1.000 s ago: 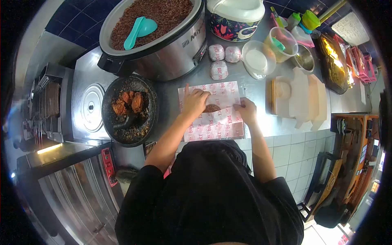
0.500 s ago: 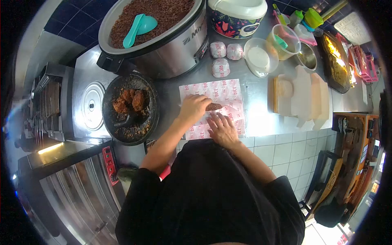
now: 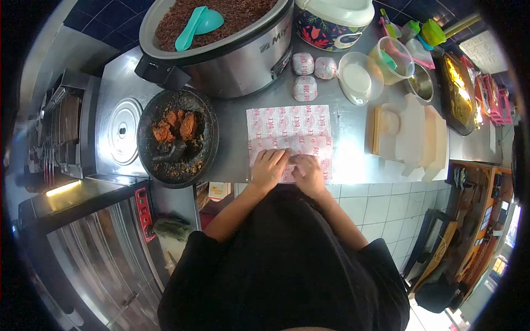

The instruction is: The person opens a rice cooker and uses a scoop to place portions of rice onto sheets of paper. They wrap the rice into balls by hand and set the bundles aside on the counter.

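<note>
My left hand (image 3: 269, 167) and my right hand (image 3: 308, 173) come together over the near half of the pink-and-white printed wrapping paper (image 3: 287, 121). Their fingers are curled inward, with the fingertips close to each other. Between them shows a small dark brown bit of a rice lump (image 3: 291, 159); my fingers hide most of it. A paper edge runs crosswise just beyond the hands. Several finger pads are hidden, so how much paper they pinch cannot be seen.
A large cooker (image 3: 232, 69) of brown rice holds a turquoise scoop (image 3: 200, 26). Three wrapped balls (image 3: 305, 88) sit beyond the paper. A stone mortar (image 3: 210, 132) with fried pieces stands left. Plastic tubs (image 3: 361, 83) and paper boxes (image 3: 408, 132) are on the right.
Both hands have moved nearer my body and closed in on each other. The brown lump, plainer before beside my left fingers, is now mostly covered. The view has shifted slightly.
</note>
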`<move>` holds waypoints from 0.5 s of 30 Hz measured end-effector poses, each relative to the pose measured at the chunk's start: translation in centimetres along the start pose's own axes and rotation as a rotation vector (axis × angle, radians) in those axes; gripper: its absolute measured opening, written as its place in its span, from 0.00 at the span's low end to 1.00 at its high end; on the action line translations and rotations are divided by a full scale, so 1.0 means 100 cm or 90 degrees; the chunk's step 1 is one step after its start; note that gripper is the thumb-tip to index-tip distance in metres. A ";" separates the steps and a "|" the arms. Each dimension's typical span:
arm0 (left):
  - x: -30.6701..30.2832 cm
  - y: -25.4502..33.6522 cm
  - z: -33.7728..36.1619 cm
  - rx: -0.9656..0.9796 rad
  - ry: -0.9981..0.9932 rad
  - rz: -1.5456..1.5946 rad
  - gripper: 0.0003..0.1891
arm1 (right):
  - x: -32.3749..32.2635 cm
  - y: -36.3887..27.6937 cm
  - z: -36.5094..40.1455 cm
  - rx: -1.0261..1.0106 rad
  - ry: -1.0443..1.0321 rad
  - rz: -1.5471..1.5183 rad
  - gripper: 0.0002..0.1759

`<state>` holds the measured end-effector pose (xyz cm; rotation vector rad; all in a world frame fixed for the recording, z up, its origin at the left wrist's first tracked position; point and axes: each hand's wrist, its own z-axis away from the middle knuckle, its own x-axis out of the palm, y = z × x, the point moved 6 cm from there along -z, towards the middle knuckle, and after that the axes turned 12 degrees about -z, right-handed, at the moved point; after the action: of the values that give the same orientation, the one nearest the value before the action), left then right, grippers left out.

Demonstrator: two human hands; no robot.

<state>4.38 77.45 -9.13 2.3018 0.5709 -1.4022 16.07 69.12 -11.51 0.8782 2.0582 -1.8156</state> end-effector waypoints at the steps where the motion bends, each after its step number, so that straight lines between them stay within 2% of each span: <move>1: 0.002 0.000 0.002 -0.004 0.001 0.000 0.18 | -0.006 0.019 0.003 0.072 0.041 -0.092 0.22; 2: 0.002 0.000 0.002 -0.009 0.001 -0.006 0.18 | -0.012 0.024 0.001 0.145 0.082 -0.183 0.20; 3: 0.003 -0.001 0.003 -0.013 0.001 -0.014 0.19 | -0.026 0.019 0.002 0.136 0.177 -0.128 0.18; 4: 0.003 -0.002 0.003 -0.017 0.002 -0.014 0.19 | -0.031 0.016 -0.001 0.135 0.174 -0.127 0.18; 6: 0.003 -0.002 0.004 -0.007 0.000 -0.016 0.19 | -0.054 -0.030 -0.015 -0.136 0.316 0.353 0.15; 7: 0.003 -0.002 0.006 -0.008 -0.002 -0.014 0.19 | -0.056 -0.029 -0.016 -0.134 0.313 0.353 0.15; 9: 0.005 -0.006 0.006 0.025 0.023 0.006 0.18 | -0.054 -0.024 -0.022 -0.168 0.191 0.498 0.13; 10: 0.007 -0.010 0.006 0.027 0.025 0.007 0.18 | -0.057 -0.012 -0.019 -0.168 0.194 0.499 0.13; 12: 0.012 -0.019 0.012 0.013 0.028 0.019 0.16 | -0.050 0.012 -0.012 -0.209 0.051 0.372 0.13; 15: 0.016 -0.036 0.017 -0.038 0.032 0.064 0.15 | -0.050 0.028 -0.009 -0.223 0.006 0.305 0.14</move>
<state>1.90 79.83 -11.74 2.2895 0.4976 -1.2677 21.81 68.78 -10.80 1.1477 1.8762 -1.1649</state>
